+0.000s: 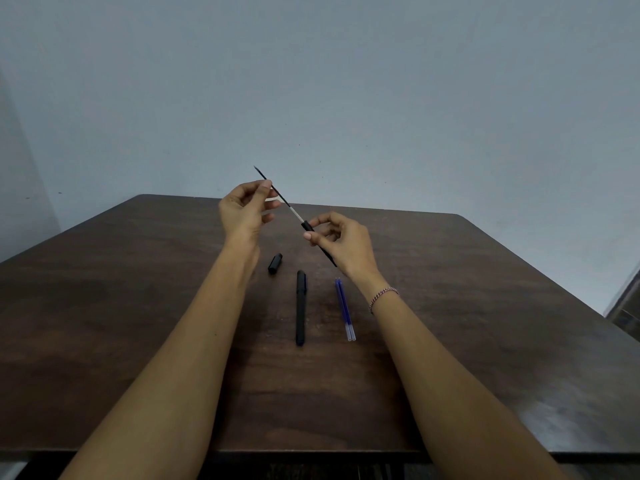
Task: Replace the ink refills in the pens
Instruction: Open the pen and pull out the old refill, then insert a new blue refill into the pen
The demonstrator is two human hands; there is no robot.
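Observation:
Above the table, my left hand pinches a thin dark ink refill that sticks out up and to the left of a black pen barrel. My right hand grips that barrel, whose lower end shows below my palm. On the table lie a black cap, a whole black pen and two blue refills side by side.
A dark brown wooden table reaches from its front edge near me to a plain grey wall. The table's right edge runs diagonally, with a grey object beyond it. A braided band sits on my right wrist.

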